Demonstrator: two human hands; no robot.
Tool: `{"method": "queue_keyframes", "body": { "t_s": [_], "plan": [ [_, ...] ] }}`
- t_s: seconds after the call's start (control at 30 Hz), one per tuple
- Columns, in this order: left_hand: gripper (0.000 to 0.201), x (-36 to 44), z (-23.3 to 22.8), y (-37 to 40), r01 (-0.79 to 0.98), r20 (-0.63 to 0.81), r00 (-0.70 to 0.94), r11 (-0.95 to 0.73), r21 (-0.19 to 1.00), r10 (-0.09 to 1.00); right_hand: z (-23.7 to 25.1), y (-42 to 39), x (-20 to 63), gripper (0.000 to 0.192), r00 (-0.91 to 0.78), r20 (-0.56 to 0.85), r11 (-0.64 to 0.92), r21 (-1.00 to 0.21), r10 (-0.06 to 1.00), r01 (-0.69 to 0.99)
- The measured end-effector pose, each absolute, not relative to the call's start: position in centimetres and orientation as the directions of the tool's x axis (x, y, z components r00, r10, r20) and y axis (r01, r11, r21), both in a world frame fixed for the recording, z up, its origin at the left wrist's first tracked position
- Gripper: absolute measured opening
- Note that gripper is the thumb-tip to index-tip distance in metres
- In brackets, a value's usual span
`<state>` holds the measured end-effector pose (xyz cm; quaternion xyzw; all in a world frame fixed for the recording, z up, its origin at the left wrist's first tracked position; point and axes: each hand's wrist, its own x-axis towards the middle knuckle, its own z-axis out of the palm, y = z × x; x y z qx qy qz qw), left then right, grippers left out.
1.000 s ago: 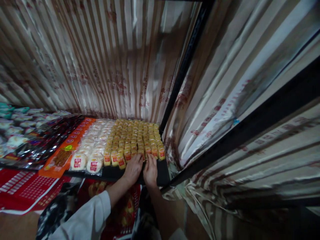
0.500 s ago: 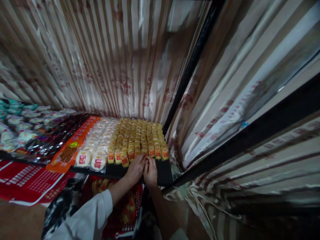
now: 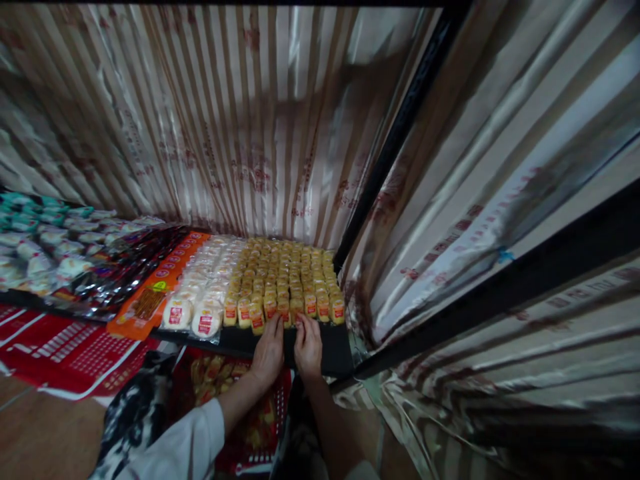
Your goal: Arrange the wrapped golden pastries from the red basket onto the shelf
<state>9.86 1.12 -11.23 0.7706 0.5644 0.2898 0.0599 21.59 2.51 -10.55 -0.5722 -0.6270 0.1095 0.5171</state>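
Note:
Small yellow wrapped snacks [image 3: 285, 270] stand in tight rows on the black shelf [image 3: 235, 341], the front ones showing red labels. At the front edge of these rows, my left hand [image 3: 269, 350] has its fingers closed together, tips against the lower part of a yellow packet [image 3: 283, 310]. My right hand [image 3: 307, 343] is just beside it, fingers curled in a pinch before another front packet [image 3: 297, 307]. A narrow gap separates the two hands. Whatever the fingertips hold, if anything, is too small and dark to make out.
To the left lie round white wrapped cakes [image 3: 206, 321], an orange snack bag [image 3: 145, 300], dark shiny packets [image 3: 113, 273] and white-and-green packets [image 3: 45, 230]. Below is a red basket [image 3: 250, 460] with packets inside. A black post [image 3: 400, 133] and striped curtain [image 3: 225, 120] enclose the shelf.
My hands, touching each other before, have drawn slightly apart at the front of the yellow rows. The view has shifted a little, so everything sits farther right.

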Motion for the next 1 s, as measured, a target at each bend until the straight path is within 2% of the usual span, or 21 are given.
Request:
{"method": "queue_keyframes", "body": {
  "t_s": [0.23, 0.37, 0.5, 0.63, 0.7, 0.87, 1.0],
  "plan": [
    [0.056, 10.1, -10.9, 1.2, 0.823, 0.378, 0.196, -0.361, 0.438, 0.905, -10.5, 2.5, 21.5, 0.033, 0.179, 0.549, 0.339, -0.707, 0.816, 0.621],
    [0.054, 9.3, -10.6, 0.1, 0.829, 0.417, 0.200, -0.380, 0.410, 0.887, -10.6, 2.4, 21.5, 0.032, 0.183, 0.544, 0.334, -0.711, 0.819, 0.619],
    [0.052, 7.6, -10.5, -1.8, 0.858, 0.462, 0.135, -0.336, 0.388, 0.877, -10.7, 2.4, 21.6, 0.029, 0.174, 0.553, 0.343, -0.702, 0.815, 0.624],
    [0.054, 5.6, -10.7, -3.2, 0.866, 0.449, 0.075, -0.281, 0.413, 0.891, -10.3, 2.1, 21.5, 0.023, 0.165, 0.569, 0.338, -0.671, 0.806, 0.660],
    [0.056, 4.6, -10.9, -3.3, 0.858, 0.452, 0.047, -0.267, 0.438, 0.891, -9.8, 1.6, 21.1, 0.022, 0.096, 0.584, 0.386, -0.642, 0.806, 0.662],
    [0.056, 2.1, -11.2, -1.9, 0.840, 0.543, -0.087, -0.232, 0.491, 0.835, -8.9, -0.5, 18.2, 0.033, -0.240, 0.599, 0.597, -0.516, 0.764, 0.614],
    [0.053, 0.4, -11.1, -0.8, 0.832, 0.497, -0.047, -0.241, 0.499, 0.867, -9.3, -1.6, 15.2, 0.044, -0.365, 0.571, 0.657, -0.469, 0.735, 0.590]
  ]
}}
